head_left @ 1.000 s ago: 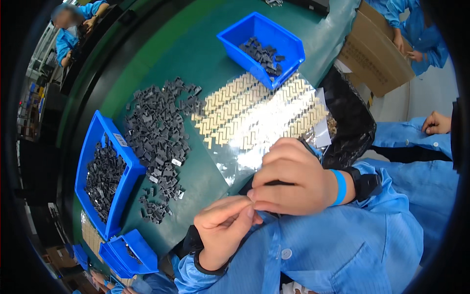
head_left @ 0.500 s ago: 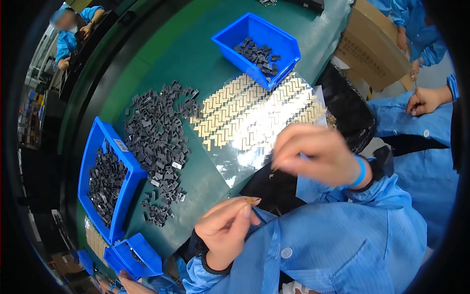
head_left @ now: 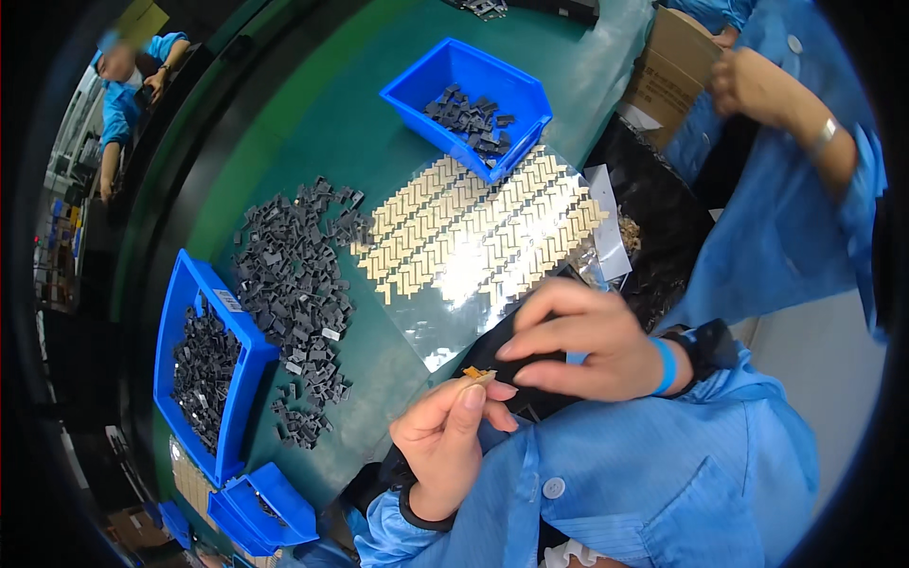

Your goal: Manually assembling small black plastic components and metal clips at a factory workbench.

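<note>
Between thumb and index finger, my left hand [head_left: 445, 431] pinches a small orange-tan piece [head_left: 478, 373], too small to make out fully. My right hand [head_left: 597, 346] is just to the right of it, fingers apart and pointing at the piece, with nothing visible in them. Beyond both hands lies a shiny transparent sheet [head_left: 426, 331] bearing rows of small cream-gold L-shaped pieces [head_left: 445, 227]. A loose heap of small dark grey plastic parts [head_left: 294, 265] covers the green table left of the sheet.
A blue bin [head_left: 454, 59] with grey parts stands at the sheet's far edge. Another blue bin [head_left: 248, 364], full of such parts, is at left, with a smaller blue bin [head_left: 289, 492] nearer. Co-workers [head_left: 776, 104] are at right; one person [head_left: 128, 90] is at far left.
My right hand has come away from the sheet's near edge, down toward my left hand, and its fingers have spread. The left hand keeps its pinch. At right, a co-worker's arm now reaches toward the carton.
</note>
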A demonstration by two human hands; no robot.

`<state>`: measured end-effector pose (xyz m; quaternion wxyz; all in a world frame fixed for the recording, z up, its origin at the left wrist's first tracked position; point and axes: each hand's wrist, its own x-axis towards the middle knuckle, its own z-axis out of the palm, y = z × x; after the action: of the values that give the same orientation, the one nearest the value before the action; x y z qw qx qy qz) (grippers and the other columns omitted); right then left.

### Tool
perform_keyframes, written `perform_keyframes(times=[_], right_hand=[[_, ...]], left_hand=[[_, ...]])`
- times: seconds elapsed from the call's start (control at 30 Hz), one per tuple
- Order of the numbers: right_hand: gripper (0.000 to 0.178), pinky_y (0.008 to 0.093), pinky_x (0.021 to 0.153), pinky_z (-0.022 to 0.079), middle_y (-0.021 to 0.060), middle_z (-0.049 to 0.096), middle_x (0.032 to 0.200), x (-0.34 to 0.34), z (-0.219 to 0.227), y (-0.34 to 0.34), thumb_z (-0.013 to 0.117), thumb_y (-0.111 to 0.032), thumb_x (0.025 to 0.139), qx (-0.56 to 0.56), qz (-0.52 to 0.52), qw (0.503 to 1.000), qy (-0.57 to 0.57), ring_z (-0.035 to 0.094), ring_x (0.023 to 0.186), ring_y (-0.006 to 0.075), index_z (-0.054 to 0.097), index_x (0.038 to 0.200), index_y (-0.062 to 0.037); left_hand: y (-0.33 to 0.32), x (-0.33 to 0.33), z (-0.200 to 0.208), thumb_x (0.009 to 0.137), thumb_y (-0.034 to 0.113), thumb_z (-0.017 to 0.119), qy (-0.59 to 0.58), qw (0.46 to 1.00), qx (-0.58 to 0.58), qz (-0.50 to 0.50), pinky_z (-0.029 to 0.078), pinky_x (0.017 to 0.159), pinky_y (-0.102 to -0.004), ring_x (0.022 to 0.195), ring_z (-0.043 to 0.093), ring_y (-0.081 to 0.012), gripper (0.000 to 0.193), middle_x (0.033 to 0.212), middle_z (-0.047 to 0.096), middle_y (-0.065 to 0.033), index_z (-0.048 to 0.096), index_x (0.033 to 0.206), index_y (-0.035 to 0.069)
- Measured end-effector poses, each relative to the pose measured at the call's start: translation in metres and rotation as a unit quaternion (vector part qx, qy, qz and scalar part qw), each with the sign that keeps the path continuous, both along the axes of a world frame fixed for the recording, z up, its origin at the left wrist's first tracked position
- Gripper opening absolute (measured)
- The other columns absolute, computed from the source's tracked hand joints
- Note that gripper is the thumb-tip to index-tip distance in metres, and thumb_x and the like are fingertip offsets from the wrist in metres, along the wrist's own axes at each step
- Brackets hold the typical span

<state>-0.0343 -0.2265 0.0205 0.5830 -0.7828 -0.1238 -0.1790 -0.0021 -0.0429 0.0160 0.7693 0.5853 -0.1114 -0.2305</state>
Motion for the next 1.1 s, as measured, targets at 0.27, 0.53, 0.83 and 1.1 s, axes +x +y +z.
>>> perform_keyframes(times=[0.27,0.53,0.83,1.1], right_hand=[[0.010,0.0261,0.063,0.044,0.0103,0.056,0.085,0.009,-0.010,0.019,0.066,-0.004,0.077,0.125,0.059,0.990,0.025,0.056,0.074,0.0181,0.063,0.085,0.0007],[0.005,0.0308,0.064,0.042,0.0076,0.053,0.081,0.014,-0.007,0.014,0.061,-0.006,0.075,0.040,0.104,0.994,0.022,0.053,0.071,0.0221,0.058,0.077,-0.0036],[0.011,0.0288,0.063,0.043,0.0081,0.057,0.082,0.020,-0.005,0.019,0.066,-0.007,0.077,0.023,0.057,0.998,0.003,0.056,0.072,0.0203,0.064,0.085,-0.0011],[0.012,0.0329,0.065,0.041,0.0064,0.057,0.084,0.012,-0.009,0.027,0.059,-0.015,0.082,0.040,0.027,0.999,0.010,0.055,0.073,0.0236,0.062,0.085,-0.0041]], left_hand=[[0.002,-0.006,-0.003,0.089,0.013,0.054,-0.048,0.998,0.023,0.012,0.050,0.053,-0.0273,0.055,0.059,-0.0193,0.023,0.080,0.063,-0.0173,0.060,0.093,-0.009],[0.007,0.002,0.000,0.080,-0.005,0.060,-0.035,0.998,0.018,0.040,0.050,0.074,-0.0252,0.083,0.061,-0.0164,0.017,0.100,0.060,-0.0161,0.063,0.096,-0.008],[-0.003,0.003,-0.003,0.077,-0.005,0.063,-0.124,0.982,0.006,0.139,0.042,0.074,-0.0220,0.084,0.054,-0.0147,0.014,0.098,0.056,-0.0118,0.066,0.091,-0.005],[-0.003,-0.001,-0.007,0.075,-0.001,0.064,-0.132,0.979,0.059,0.146,0.040,0.070,-0.0227,0.081,0.052,-0.0153,0.012,0.095,0.055,-0.0107,0.067,0.086,-0.005]])
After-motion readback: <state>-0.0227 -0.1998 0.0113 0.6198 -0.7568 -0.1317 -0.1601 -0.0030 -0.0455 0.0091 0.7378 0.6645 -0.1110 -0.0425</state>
